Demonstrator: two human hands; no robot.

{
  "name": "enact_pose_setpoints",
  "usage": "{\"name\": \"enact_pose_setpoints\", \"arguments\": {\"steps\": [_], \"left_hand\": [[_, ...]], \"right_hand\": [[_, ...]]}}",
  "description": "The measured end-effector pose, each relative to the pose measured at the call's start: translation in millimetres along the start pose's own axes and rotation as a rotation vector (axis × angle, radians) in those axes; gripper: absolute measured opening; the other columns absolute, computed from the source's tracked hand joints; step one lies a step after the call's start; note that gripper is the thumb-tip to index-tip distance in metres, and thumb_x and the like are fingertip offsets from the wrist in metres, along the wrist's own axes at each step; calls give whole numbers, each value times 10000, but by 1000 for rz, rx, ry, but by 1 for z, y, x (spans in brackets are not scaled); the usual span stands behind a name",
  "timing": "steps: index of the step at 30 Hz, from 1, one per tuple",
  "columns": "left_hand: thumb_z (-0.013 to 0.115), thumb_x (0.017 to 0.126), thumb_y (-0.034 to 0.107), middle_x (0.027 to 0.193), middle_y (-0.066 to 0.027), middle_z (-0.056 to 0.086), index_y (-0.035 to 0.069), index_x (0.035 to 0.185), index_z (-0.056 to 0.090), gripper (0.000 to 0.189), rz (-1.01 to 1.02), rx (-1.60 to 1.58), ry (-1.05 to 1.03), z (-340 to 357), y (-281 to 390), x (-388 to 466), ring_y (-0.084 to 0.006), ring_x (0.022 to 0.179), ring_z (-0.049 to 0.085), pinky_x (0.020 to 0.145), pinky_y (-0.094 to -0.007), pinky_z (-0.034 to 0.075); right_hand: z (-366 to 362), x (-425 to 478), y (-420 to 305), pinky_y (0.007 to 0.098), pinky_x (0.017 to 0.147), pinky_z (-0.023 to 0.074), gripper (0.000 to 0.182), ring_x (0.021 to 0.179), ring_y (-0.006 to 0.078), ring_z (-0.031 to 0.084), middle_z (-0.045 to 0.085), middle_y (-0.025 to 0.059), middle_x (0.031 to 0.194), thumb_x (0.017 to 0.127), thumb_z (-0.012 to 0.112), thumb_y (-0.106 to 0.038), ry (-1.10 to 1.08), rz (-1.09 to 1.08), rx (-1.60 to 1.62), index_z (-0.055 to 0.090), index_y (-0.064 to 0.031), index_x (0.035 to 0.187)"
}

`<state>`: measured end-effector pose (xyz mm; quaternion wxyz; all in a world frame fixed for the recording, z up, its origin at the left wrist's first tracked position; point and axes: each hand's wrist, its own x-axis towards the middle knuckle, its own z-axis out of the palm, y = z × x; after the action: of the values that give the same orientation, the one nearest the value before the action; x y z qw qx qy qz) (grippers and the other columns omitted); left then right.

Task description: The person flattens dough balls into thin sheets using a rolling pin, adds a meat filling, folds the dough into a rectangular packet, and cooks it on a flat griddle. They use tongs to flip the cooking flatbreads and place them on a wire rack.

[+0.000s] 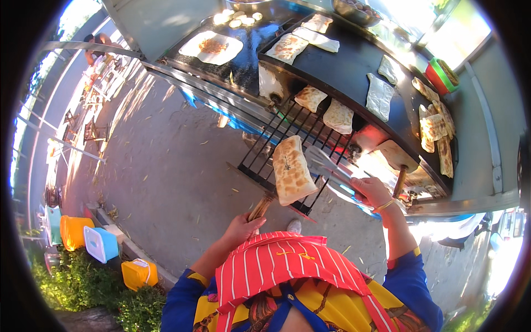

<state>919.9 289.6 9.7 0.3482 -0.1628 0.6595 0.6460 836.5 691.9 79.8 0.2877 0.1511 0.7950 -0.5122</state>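
Note:
My left hand [240, 228] grips a wooden handle [260, 208] at the front of a pulled-out wire rack [259, 154]. On the rack's near end lies a browned, rectangular filled flatbread [292, 171], with a small dark split in its top. My right hand [371, 191] holds metal tongs [338, 172], their flat tip at the bread's right edge; contact cannot be told. Farther back on the rack, under the griddle, are two more browned flatbreads, one on the left [310, 98] and one on the right [338, 116].
Above the rack, a black griddle [332, 68] carries pale folded breads [379, 96] and a browned stack [434, 124]. A round dough sheet with filling [211, 47] lies left. A wooden-handled scraper [400, 182] rests at the griddle's front. Plastic tubs [101, 244] stand lower left.

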Motion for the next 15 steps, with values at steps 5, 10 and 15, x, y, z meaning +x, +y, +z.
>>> {"name": "enact_pose_setpoints", "arguments": {"steps": [5,10,15], "left_hand": [[694,933,306,628,27,510,18,949,602,303,-23,-15,37,0,2,-5,-71,503,458,463,-263,356],[684,938,296,624,23,513,26,930,591,286,-6,0,-6,1,8,-4,-71,494,461,456,-262,357],[670,946,289,608,19,506,27,922,583,277,-6,9,-4,4,6,-4,-74,481,458,453,-263,359]], "right_hand": [[22,-4,6,219,378,247,495,410,48,357,557,31,605,966,600,-503,-265,133,424,681,-17,923],[15,10,-12,226,378,261,490,404,52,359,572,39,608,978,576,-491,-202,127,391,684,-12,978],[-5,7,-62,268,420,293,500,439,74,396,548,8,569,947,614,-521,-117,33,-192,684,-53,786]]}}
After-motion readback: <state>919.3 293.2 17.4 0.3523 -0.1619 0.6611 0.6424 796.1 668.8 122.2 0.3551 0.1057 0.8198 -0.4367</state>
